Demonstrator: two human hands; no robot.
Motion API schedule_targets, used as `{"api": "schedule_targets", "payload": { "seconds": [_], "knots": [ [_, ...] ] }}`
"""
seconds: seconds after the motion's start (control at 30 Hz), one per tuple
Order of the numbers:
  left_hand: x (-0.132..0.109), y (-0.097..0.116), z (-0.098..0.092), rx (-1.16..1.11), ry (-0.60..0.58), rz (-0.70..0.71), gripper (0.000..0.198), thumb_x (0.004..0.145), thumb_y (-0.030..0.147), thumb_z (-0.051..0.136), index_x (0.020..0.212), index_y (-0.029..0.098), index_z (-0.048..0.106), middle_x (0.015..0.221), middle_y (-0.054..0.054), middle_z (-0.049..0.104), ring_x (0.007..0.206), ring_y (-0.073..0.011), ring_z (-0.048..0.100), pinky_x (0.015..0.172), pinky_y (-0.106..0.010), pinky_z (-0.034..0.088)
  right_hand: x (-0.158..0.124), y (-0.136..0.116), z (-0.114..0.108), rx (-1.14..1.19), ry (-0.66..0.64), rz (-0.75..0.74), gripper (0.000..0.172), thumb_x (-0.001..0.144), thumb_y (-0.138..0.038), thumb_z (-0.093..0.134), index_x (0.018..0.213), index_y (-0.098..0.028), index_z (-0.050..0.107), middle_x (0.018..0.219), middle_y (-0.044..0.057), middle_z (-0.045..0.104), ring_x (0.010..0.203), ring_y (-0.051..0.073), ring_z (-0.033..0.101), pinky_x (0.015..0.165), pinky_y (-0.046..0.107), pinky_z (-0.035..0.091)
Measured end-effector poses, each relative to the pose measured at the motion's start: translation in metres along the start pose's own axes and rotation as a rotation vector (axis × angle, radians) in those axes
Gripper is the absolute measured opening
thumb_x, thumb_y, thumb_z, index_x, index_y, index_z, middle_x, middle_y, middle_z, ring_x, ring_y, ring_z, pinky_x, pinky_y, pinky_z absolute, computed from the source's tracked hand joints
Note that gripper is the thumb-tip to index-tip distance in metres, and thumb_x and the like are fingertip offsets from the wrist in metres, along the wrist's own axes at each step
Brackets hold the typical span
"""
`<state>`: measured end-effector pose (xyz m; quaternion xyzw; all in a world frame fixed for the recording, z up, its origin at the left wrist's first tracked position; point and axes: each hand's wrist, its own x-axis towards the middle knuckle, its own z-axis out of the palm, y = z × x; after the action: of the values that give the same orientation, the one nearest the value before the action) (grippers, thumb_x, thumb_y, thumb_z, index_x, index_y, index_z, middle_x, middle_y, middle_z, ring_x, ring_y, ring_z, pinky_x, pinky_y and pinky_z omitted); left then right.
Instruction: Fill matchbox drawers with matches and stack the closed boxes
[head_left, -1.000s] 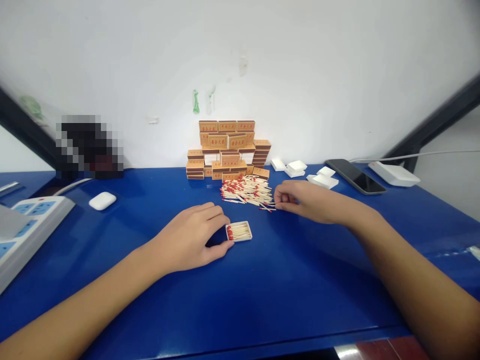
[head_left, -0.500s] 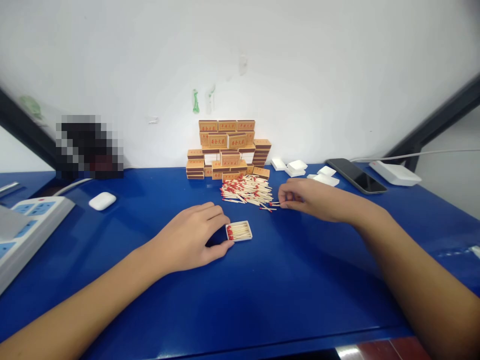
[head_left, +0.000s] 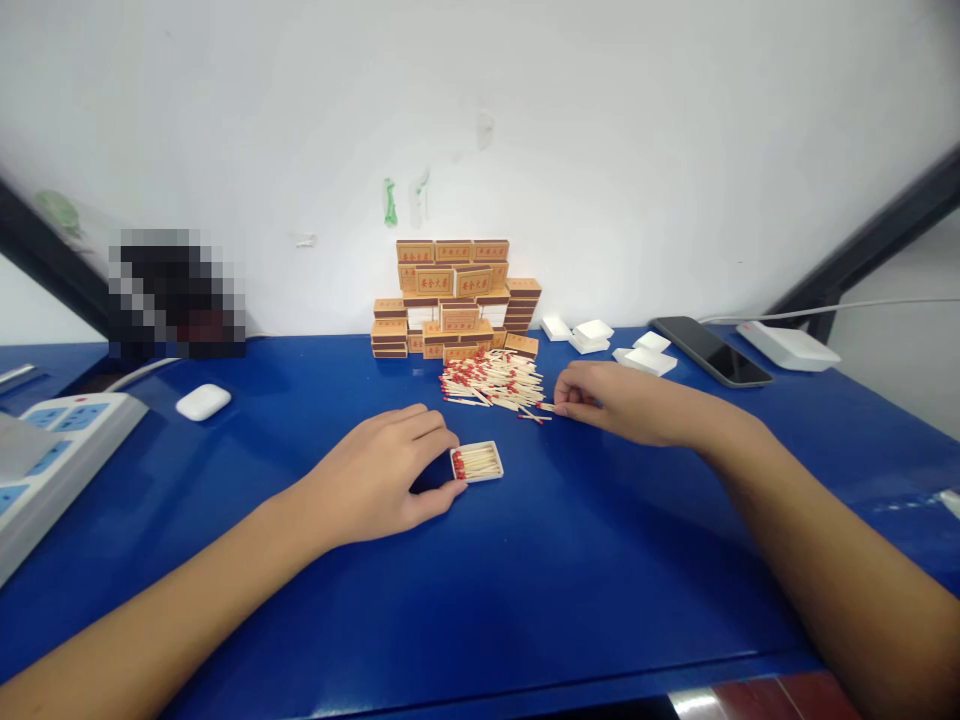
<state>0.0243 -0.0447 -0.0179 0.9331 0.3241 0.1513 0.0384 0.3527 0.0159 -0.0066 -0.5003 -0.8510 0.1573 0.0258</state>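
My left hand [head_left: 394,470] grips the left end of a small white matchbox tray [head_left: 501,466] between thumb and fingers. Inside the tray lies a layer of matches [head_left: 480,461], red heads to the left. At the right edge of a loose heap of red-headed matches [head_left: 491,380], my right hand [head_left: 596,400] pinches matches by their plain ends, heads pointing left; how many is hard to tell. A couple of stray matches [head_left: 534,417] lie just in front of the heap.
Stacked matchboxes [head_left: 457,318] stand against the wall behind the heap. To their right are white trays [head_left: 592,335], a phone [head_left: 711,350] and a white device [head_left: 789,346]. On the left are a white earphone case [head_left: 204,402] and a power strip [head_left: 97,430] on the blue table [head_left: 480,620].
The fingers of my right hand have shifted slightly at the matches they pinch. My left hand and the tray stay in place.
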Motion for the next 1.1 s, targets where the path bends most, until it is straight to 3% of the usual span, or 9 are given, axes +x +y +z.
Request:
{"api": "schedule_targets", "payload": {
  "seconds": [0.33, 0.57, 0.73, 0.9, 1.1],
  "knots": [
    [0.000, -0.001, 0.000, -0.008, 0.003, 0.003, 0.026, 0.100, 0.036, 0.063, 0.113, 0.014, 0.071, 0.100, -0.008, 0.071, 0.095, -0.0245, 0.067, 0.084, -0.041, 0.057, -0.002, -0.002, 0.003, 0.016, -0.050, 0.038, 0.007, 0.092, -0.029, 0.060, 0.090, -0.022, 0.063, 0.089, 0.005, 0.068, 0.074, 0.020, 0.058, 0.066, 0.033, 0.038],
    [0.000, 0.001, 0.000, -0.007, 0.002, 0.004, 0.026, 0.100, 0.036, 0.063, 0.112, 0.014, 0.071, 0.099, -0.008, 0.071, 0.094, -0.0245, 0.067, 0.083, -0.040, 0.057, -0.004, -0.007, -0.001, 0.052, -0.061, 0.007, 0.005, 0.090, -0.025, 0.060, 0.089, -0.022, 0.063, 0.087, 0.003, 0.068, 0.072, 0.018, 0.056, 0.066, 0.031, 0.038],
    [0.001, 0.002, -0.001, -0.010, 0.011, 0.006, 0.024, 0.100, 0.035, 0.063, 0.111, 0.015, 0.071, 0.098, -0.008, 0.071, 0.094, -0.0247, 0.067, 0.084, -0.040, 0.056, -0.006, -0.035, -0.002, 0.190, 0.020, -0.136, 0.011, 0.094, -0.030, 0.060, 0.088, -0.021, 0.062, 0.083, 0.002, 0.066, 0.070, 0.016, 0.055, 0.065, 0.030, 0.039],
    [0.001, 0.002, -0.001, -0.005, -0.009, 0.012, 0.024, 0.100, 0.036, 0.062, 0.111, 0.016, 0.069, 0.098, -0.007, 0.070, 0.092, -0.0243, 0.067, 0.080, -0.038, 0.055, -0.010, -0.073, 0.013, 0.233, 0.042, -0.305, 0.007, 0.095, -0.023, 0.062, 0.089, -0.021, 0.060, 0.091, 0.002, 0.067, 0.075, 0.016, 0.056, 0.067, 0.028, 0.041],
    [0.001, 0.003, 0.001, 0.003, -0.011, 0.026, 0.024, 0.100, 0.037, 0.062, 0.111, 0.016, 0.068, 0.098, -0.007, 0.070, 0.092, -0.0241, 0.066, 0.081, -0.038, 0.055, -0.012, -0.088, 0.024, 0.158, 0.047, -0.316, 0.006, 0.096, -0.015, 0.062, 0.093, -0.020, 0.059, 0.097, 0.003, 0.066, 0.074, 0.015, 0.058, 0.067, 0.028, 0.041]
  ]
}}
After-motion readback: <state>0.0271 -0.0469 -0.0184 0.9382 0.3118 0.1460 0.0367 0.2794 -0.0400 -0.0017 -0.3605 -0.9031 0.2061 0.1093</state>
